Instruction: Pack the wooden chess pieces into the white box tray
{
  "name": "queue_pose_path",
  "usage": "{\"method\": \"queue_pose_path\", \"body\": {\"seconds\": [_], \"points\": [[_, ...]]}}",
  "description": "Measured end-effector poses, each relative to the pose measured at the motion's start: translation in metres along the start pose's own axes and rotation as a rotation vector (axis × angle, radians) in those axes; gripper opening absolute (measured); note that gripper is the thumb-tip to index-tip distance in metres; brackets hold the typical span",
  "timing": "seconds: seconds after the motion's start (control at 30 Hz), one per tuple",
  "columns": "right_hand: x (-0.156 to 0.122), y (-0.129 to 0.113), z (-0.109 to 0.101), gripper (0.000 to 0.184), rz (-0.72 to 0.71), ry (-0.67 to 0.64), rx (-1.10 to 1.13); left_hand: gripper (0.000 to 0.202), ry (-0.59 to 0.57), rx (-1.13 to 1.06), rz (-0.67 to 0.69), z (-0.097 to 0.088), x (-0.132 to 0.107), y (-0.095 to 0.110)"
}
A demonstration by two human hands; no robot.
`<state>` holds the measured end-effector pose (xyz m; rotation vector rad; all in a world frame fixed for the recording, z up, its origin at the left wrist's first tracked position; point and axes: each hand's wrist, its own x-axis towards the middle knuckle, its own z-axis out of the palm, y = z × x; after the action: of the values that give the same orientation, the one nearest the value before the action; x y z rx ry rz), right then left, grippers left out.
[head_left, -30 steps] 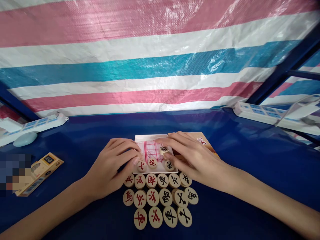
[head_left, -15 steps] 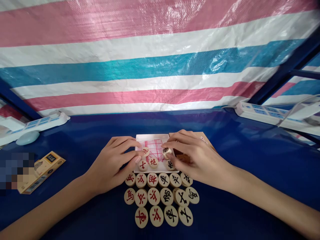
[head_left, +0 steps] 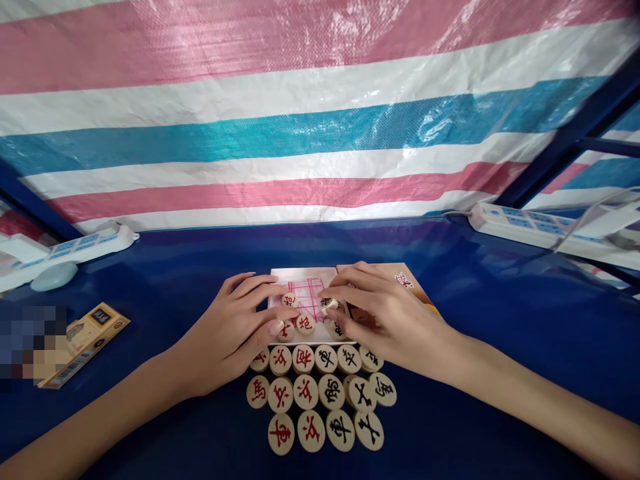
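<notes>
A shallow white box holds a pink-lined sheet and a few xiangqi pieces. My left hand reaches over its left side, fingers apart, near a red xiangqi piece and another red piece; a third lies partly under its fingers. At the box's right side my right hand pinches a black xiangqi piece, which is tilted. Just below, a black piece is partly covered by that hand. In front of the box, rows of xiangqi pieces stand, red left and black right.
A brown printed box or lid lies behind my right hand. Farther left are a yellow carton, a pale mouse and a power strip. Another power strip lies at the right on the blue table.
My left fingers have spread and shifted slightly right over the red pieces, and the upper red piece has turned. The black piece in my right hand has tilted. The view has shifted slightly.
</notes>
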<state>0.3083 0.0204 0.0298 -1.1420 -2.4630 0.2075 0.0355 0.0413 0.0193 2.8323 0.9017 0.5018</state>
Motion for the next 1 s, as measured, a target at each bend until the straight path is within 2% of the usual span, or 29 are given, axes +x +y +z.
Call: {"method": "queue_pose_path", "body": {"seconds": [0.13,0.3,0.47,0.63,0.73,0.83,1.0], "points": [[0.0001,-0.0005,-0.0013,0.019,0.000,0.008,0.009,0.039,0.030,-0.020,-0.011,-0.0029,0.0007,0.0024],[-0.0002,0.0000,-0.0010,0.020,0.007,0.048,0.021,0.030,0.144,-0.082,-0.001,-0.0066,0.0011,0.0077],[-0.0011,0.0020,0.0011,0.020,-0.010,0.074,0.021,0.017,0.252,-0.242,-0.017,-0.0032,-0.0011,0.0043],[-0.0018,-0.0003,-0.0004,0.025,-0.007,0.096,0.038,0.022,0.374,-0.276,-0.129,-0.0001,-0.0031,0.0013],[-0.0017,-0.0020,-0.0024,0.033,0.002,0.123,0.047,0.027,0.360,-0.301,-0.197,-0.0009,-0.0026,0.0030],[-0.0016,-0.0017,-0.0028,0.034,0.006,0.135,0.076,0.024,0.325,-0.304,-0.217,-0.0027,-0.0020,0.0036],[-0.0022,0.0004,-0.0006,0.018,-0.013,0.093,0.151,0.016,0.339,-0.350,-0.229,-0.0057,-0.0041,0.0065]]}}
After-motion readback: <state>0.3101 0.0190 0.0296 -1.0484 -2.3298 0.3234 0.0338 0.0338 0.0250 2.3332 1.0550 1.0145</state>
